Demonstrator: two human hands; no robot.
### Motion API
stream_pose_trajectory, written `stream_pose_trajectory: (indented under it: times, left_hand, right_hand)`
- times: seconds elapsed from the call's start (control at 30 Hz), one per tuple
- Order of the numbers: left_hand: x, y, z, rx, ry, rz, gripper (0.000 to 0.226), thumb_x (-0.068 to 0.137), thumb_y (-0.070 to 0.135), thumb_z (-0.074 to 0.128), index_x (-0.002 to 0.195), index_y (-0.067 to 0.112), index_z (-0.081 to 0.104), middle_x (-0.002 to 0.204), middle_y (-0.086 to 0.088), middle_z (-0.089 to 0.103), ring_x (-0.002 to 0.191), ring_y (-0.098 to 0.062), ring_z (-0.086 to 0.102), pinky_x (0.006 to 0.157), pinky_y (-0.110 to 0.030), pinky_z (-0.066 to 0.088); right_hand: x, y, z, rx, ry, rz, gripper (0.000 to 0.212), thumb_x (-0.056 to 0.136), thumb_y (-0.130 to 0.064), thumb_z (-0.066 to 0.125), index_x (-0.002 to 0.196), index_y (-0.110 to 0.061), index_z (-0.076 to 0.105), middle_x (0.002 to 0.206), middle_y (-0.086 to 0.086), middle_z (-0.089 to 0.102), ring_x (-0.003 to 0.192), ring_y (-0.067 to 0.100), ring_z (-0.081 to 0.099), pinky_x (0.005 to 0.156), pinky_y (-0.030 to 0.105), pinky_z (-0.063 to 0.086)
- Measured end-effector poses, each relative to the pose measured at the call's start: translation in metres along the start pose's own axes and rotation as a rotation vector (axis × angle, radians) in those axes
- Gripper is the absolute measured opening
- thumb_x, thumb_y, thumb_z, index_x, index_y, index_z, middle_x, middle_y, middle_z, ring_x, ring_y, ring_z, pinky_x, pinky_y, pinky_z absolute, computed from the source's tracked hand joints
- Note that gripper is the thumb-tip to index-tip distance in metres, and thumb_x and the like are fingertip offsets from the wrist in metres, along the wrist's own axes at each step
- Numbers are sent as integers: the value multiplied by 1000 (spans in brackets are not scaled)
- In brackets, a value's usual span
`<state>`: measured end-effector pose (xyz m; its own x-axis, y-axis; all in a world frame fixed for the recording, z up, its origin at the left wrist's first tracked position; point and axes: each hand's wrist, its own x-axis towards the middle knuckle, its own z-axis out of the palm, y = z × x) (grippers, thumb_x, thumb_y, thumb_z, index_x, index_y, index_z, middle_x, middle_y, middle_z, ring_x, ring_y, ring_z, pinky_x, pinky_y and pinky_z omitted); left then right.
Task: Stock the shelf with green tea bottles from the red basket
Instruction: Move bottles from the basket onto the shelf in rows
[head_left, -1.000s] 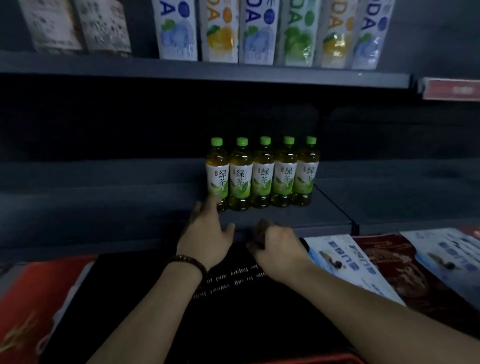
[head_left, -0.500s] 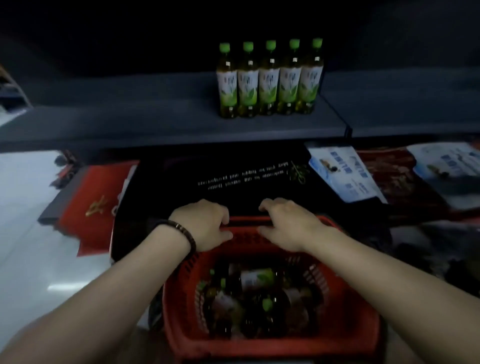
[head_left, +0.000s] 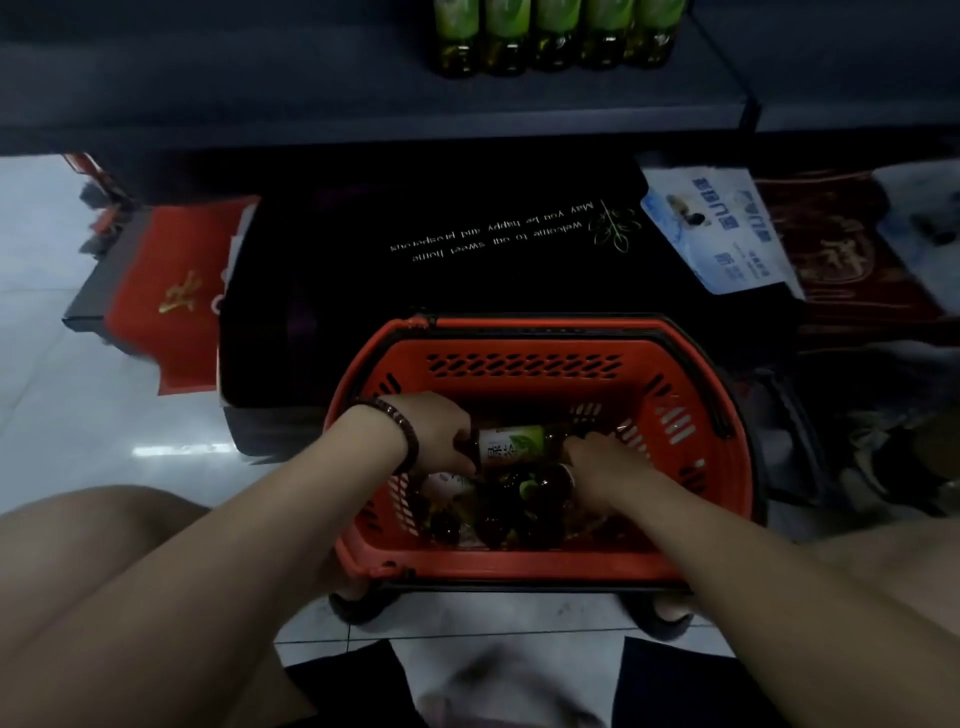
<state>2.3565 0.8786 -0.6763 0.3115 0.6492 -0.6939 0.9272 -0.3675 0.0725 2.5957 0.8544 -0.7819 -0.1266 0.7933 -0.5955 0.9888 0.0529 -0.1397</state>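
Note:
The red basket sits on the floor between my knees, with several green tea bottles lying inside. My left hand is down in the basket, gripping one end of a topmost green tea bottle that lies on its side. My right hand reaches in from the right and touches the bottle's other end and the bottles below; its fingers are partly hidden. A row of several green tea bottles stands on the dark shelf at the top, cut off by the frame.
A black doormat with white lettering lies under the shelf, a red mat to its left, a blue-white leaflet and a dark red mat to the right. White floor tiles stretch left.
My head has tilted down from the shelf to the basket. Both hands left the basket's far rim and went down inside, the left closing on a bottle.

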Motion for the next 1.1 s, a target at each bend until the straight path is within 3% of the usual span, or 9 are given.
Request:
stream_pose_trajectory:
  times: [0.07,0.23,0.4,0.53,0.7,0.83,0.93,1.0,1.1]
  left_hand:
    - [6,1,4,-25,-28,22,44,96,54,70,128,23,71,122,1,75,114,-23,70,99,-39,57]
    - [22,9,14,-87,-99,57,48,96,55,71,134,25,68,125,1,74,112,-21,71,101,-41,59]
    - [29,6,16,-86,-86,69,53,101,51,66,144,21,63,139,-3,67,125,-25,65,102,-36,54]
    - [42,0,29,-54,-112,68,44,98,54,65,128,22,70,128,-4,73,115,-26,70,89,-32,53]
    - [45,0,35,-57,-148,86,42,100,51,64,131,22,70,134,-7,72,123,-29,67,104,-37,54]
    - [46,-1,40,-58,-209,48,44,103,51,60,131,20,71,135,-6,71,125,-27,66,102,-34,52]
    - [49,-2,48,-255,-250,2,46,105,59,54,120,21,75,113,2,74,106,-19,69,90,-31,52]
    - [52,0,53,-494,-184,-51,55,103,69,47,118,24,74,97,8,73,89,-14,70,83,-30,55]
    - [55,10,53,-1001,-86,-159,84,81,90,50,132,26,68,111,-4,80,99,-26,79,84,-41,66]
  right_hand:
    - [6,12,9,28,8,20,51,94,-40,67,137,-17,55,135,14,55,123,36,63,100,41,54]
    - [33,1,8,171,214,-14,58,89,-32,75,135,-12,46,140,13,48,126,35,54,102,44,50]
    - [62,-15,20,105,56,-37,85,92,-40,74,159,-11,32,160,14,35,148,36,30,120,46,34]
    - [76,-25,6,-110,44,-3,71,76,-47,74,139,-19,54,141,13,45,134,35,40,109,50,43]
    - [76,-31,-2,-34,2,48,60,67,-44,82,121,-24,65,120,6,69,108,27,70,82,36,57]
    - [61,-25,-9,100,29,81,65,59,-47,89,115,-25,66,114,4,72,103,27,71,82,36,59]
    - [41,-17,-9,263,104,100,72,56,-51,94,117,-27,65,116,2,73,108,26,70,87,34,57]
    - [23,-13,-11,402,187,101,76,57,-52,95,123,-30,66,114,-1,73,109,22,70,90,32,56]
    - [-6,-11,-25,568,315,55,74,61,-43,92,130,-32,68,108,-6,76,97,17,73,87,32,60]
